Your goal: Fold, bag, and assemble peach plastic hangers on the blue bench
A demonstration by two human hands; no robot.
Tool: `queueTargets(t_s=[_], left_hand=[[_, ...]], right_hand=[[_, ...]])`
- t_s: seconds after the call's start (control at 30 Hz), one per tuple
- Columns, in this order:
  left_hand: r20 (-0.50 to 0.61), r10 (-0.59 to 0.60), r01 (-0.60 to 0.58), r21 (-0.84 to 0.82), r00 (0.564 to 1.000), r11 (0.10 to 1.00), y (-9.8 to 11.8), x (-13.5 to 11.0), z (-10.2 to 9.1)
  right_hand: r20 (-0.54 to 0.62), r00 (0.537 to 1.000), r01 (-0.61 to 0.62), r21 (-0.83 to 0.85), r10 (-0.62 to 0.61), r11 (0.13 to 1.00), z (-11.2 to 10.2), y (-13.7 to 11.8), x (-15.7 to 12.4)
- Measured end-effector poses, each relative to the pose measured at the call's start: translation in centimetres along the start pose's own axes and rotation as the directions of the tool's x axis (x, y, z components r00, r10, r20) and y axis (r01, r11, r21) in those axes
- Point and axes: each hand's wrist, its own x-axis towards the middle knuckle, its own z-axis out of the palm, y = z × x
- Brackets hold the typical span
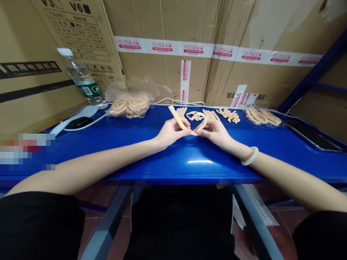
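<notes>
Both my hands meet at the middle of the blue shelf (173,162), pinched on one peach-coloured flexible strip (177,118). My left hand (170,133) grips the strip's straight end, which sticks up and to the left. My right hand (215,133) holds the other end, bent into a curve between the two hands. A white bead bracelet (249,156) is on my right wrist. Just behind my hands lie several straight strips (182,110) and a coiled one (195,115).
A clear bag of coiled strips (131,103) and a water bottle (82,79) stand at the back left, next to a white cable and a black device (80,122). More strip piles (230,115) and another bag (261,116) lie right. Cardboard boxes (217,43) wall the back.
</notes>
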Motion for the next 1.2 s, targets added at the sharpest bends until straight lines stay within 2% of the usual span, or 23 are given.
queueTargets(t_s=[0.07, 0.13, 0.27, 0.43, 0.5, 0.57, 0.6, 0.63, 0.7, 0.77, 0.83, 0.9, 0.97, 1.07, 1.13, 1.2], left_hand=[[0.011, -0.009, 0.009, -0.015, 1.000, 1.000, -0.2, 0.1, 0.0], [0.068, -0.048, 0.051, -0.049, 0.997, 0.997, -0.3, 0.2, 0.0], [0.180, -0.134, 0.156, -0.113, 0.975, 0.981, -0.1, 0.3, -0.2], [0.142, -0.188, 0.208, -0.139, 0.972, 0.968, -0.1, 0.4, -0.2], [0.110, -0.195, 0.210, -0.157, 0.975, 0.965, 0.0, 0.5, -0.2], [0.084, -0.205, 0.218, -0.188, 0.975, 0.958, 0.2, 0.5, -0.1], [0.075, -0.215, 0.226, -0.203, 0.974, 0.953, 0.3, 0.5, -0.1], [0.069, -0.229, 0.238, -0.216, 0.971, 0.947, 0.4, 0.6, -0.1], [0.060, -0.259, 0.265, -0.242, 0.964, 0.933, 0.6, 0.6, -0.1], [0.058, -0.274, 0.280, -0.263, 0.960, 0.923, 0.6, 0.7, -0.2], [0.064, -0.269, 0.276, -0.276, 0.961, 0.921, 0.5, 0.7, -0.3], [0.067, -0.263, 0.271, -0.283, 0.962, 0.920, 0.4, 0.7, -0.3], [0.061, -0.268, 0.275, -0.281, 0.961, 0.920, 0.3, 0.7, -0.3], [0.054, -0.280, 0.284, -0.273, 0.958, 0.919, 0.5, 0.8, -0.3], [0.055, -0.286, 0.290, -0.273, 0.957, 0.917, 0.7, 0.7, -0.2], [0.056, -0.285, 0.290, -0.272, 0.957, 0.918, 0.8, 0.7, -0.1]], right_hand=[[0.043, 0.999, 0.009, -0.004, -0.009, 1.000, 0.2, 0.0, 0.0], [0.077, 0.997, 0.001, 0.037, -0.004, 0.999, 0.4, 0.0, -0.1], [0.067, 0.998, -0.026, 0.091, 0.020, 0.995, 0.8, -0.3, -0.2], [0.013, 0.999, -0.046, 0.129, 0.045, 0.991, -0.4, -0.7, 0.4], [-0.075, 0.997, 0.012, 0.073, -0.006, 0.997, -1.9, -0.5, 1.1], [-0.174, 0.979, 0.085, -0.130, -0.107, 0.988, -3.8, 0.0, 1.9], [-0.174, 0.968, 0.123, -0.300, -0.181, 0.946, -4.7, 0.4, 2.3], [-0.128, 0.957, 0.170, -0.476, -0.259, 0.863, -5.6, 0.9, 2.6], [0.075, 0.944, 0.278, -0.709, -0.323, 0.649, -6.8, 1.8, 3.1], [0.245, 0.924, 0.366, -0.786, -0.292, 0.498, -7.4, 2.7, 3.5], [0.315, 0.913, 0.401, -0.809, -0.259, 0.430, -7.4, 3.3, 3.8], [0.329, 0.911, 0.405, -0.824, -0.247, 0.397, -7.5, 3.8, 4.1], [0.328, 0.911, 0.405, -0.824, -0.250, 0.395, -7.6, 4.2, 4.2], [0.300, 0.918, 0.390, -0.804, -0.261, 0.449, -8.0, 4.4, 4.4], [0.247, 0.926, 0.364, -0.782, -0.285, 0.507, -8.0, 4.2, 4.3], [0.147, 0.934, 0.318, -0.758, -0.326, 0.570, -7.8, 3.6, 4.1]])
